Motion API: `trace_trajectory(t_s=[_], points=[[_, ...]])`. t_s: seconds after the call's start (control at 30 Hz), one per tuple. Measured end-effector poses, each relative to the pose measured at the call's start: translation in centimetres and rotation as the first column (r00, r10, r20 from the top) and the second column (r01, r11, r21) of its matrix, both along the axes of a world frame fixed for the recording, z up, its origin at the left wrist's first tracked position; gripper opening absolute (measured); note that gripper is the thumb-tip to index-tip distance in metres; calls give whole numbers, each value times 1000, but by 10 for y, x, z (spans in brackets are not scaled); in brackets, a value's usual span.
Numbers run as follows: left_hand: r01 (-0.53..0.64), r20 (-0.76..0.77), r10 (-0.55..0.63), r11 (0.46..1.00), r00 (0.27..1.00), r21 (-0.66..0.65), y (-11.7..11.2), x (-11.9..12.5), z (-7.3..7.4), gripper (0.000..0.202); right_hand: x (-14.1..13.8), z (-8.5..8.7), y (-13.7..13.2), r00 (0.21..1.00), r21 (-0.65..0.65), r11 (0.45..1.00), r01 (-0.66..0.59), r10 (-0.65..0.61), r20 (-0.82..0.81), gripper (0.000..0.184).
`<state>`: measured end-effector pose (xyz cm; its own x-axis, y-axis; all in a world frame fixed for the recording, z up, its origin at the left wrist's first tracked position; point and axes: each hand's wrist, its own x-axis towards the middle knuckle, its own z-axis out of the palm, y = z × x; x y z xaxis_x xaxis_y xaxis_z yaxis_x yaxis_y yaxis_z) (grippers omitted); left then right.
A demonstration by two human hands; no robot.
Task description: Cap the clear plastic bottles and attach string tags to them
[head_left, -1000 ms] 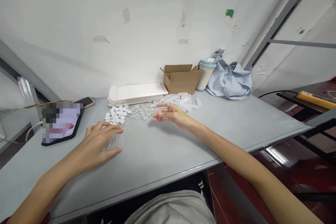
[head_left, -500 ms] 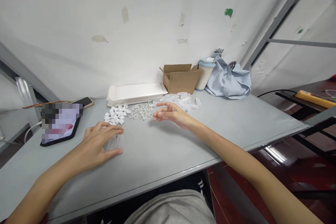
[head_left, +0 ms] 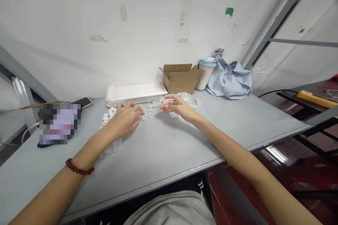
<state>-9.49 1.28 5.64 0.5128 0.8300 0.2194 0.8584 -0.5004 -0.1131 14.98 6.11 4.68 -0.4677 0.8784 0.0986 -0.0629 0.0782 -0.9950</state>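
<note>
My left hand (head_left: 124,119) reaches forward over the table (head_left: 163,147), fingers spread and lying on the pile of small white caps (head_left: 107,116) and the tangle of white rings (head_left: 146,109). Nothing shows in its grip. A dark red bead bracelet (head_left: 79,168) sits on that wrist. Beside the left forearm lie two clear plastic tubes (head_left: 114,146), apart from the hand. My right hand (head_left: 177,107) hovers with fingers stretched over a heap of clear tubes (head_left: 190,101), holding nothing that I can see.
A stack of white trays (head_left: 136,92) lies against the wall, next to an open cardboard box (head_left: 181,77), a lidded cup (head_left: 206,73) and a blue cloth (head_left: 230,81). A tablet (head_left: 58,123) and a phone (head_left: 83,102) lie at the left. The table edge runs near my lap.
My left hand let go of the clear tubes and moved forward and right onto the caps and rings. My right hand shifted slightly further back, over the tube heap.
</note>
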Motion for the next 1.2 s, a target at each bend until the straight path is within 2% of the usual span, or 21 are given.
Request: trace_trajectory(t_s=[0.07,0.13,0.2,0.27,0.4,0.5,0.57,0.67,0.8,0.93,1.0,1.07,1.2], points=[[26,-61,-25,999,998,21,3,8,-5,22,3,-4,7,987,147,987,68,-88,135,33],[30,-107,-24,998,994,57,3,14,-9,20,4,-8,12,923,359,927,107,-226,310,32],[12,-120,1,994,993,110,1,18,-13,22,4,-11,14,808,542,839,49,-353,473,32],[-6,-89,20,988,996,153,-2,19,-16,26,3,-13,14,656,643,763,-62,-455,602,28],[-33,23,30,986,999,165,-8,12,-19,20,-2,-11,9,365,702,673,-232,-609,704,21],[-83,59,75,985,995,149,-10,8,-20,20,-5,-10,7,243,695,663,-279,-652,719,26],[-97,52,92,988,994,116,-10,7,-21,20,-5,-10,6,189,676,671,-307,-653,734,26],[-84,34,82,994,996,69,-10,8,-22,21,-5,-10,4,162,642,681,-352,-631,759,25],[-58,73,53,996,996,67,-10,7,-20,27,-5,-9,0,181,628,686,-367,-610,771,23],[-78,320,61,996,945,40,-9,3,-13,28,-6,-12,-1,227,628,690,-360,-588,776,21],[-107,504,98,994,858,-12,-9,2,-7,27,-6,-14,-1,246,634,690,-350,-585,773,18],[-146,664,187,982,724,-118,-12,5,0,27,-7,-14,-1,284,639,696,-329,-572,770,17],[-192,791,398,917,464,-349,-19,11,12,26,-8,-9,-7,420,625,730,-277,-494,762,23]])
